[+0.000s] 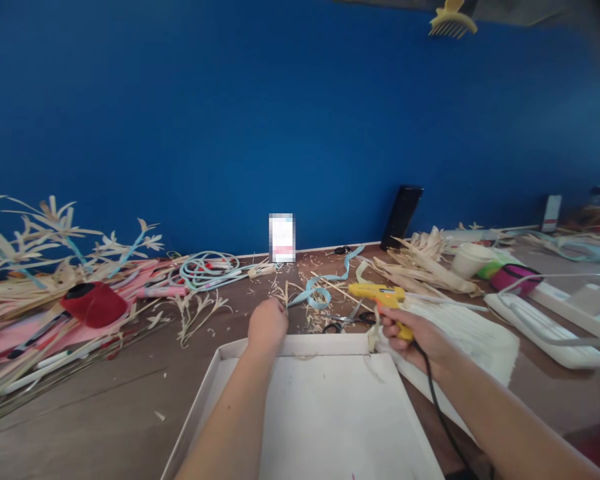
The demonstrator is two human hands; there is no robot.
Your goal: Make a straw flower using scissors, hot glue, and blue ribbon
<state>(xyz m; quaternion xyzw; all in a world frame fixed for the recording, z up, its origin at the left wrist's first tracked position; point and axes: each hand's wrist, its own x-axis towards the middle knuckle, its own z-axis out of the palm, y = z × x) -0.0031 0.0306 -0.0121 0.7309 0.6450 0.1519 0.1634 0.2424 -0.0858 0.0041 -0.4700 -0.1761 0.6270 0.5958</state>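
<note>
My right hand [413, 330] is wrapped around the handle of a yellow hot glue gun [377, 292], its nozzle pointing left and its black cord [434, 387] hanging down. A pale glue stick juts from the gun's back. Over the far rim of a shallow white box [325, 413], my left hand [269, 325] is closed in a pinch. Thin straw-coloured strips [286, 293] and one end of a light blue ribbon [316, 295] meet at its fingertips; what they grip is hidden. Scissors [350, 320] lie between the hands, just beyond the box.
Husk flowers [60, 230], a red cup-like object [95, 305] and pens crowd the left side. Coiled pale cord [207, 270] lies behind. Dried husks [425, 263], a paper cup [470, 260], a printed sheet [470, 333] and a white power strip [545, 333] occupy the right. A blue wall rises behind.
</note>
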